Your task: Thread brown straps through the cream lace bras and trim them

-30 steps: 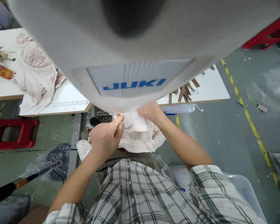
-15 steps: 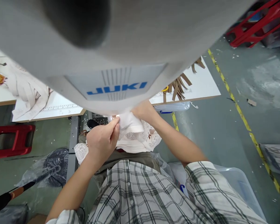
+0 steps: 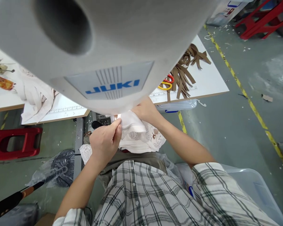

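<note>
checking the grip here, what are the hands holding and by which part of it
White fabric: the left hand pinches its left edge; the right hand touches its right side, fingertips hidden.

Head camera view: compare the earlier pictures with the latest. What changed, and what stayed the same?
The camera's view shifted: the machine head now sits further left in the picture, uncovering red and yellow scissor handles and more of the brown strips. No grasp visibly changed: the left hand still pinches the white fabric, and the right hand stays against it, partly hidden.
</note>
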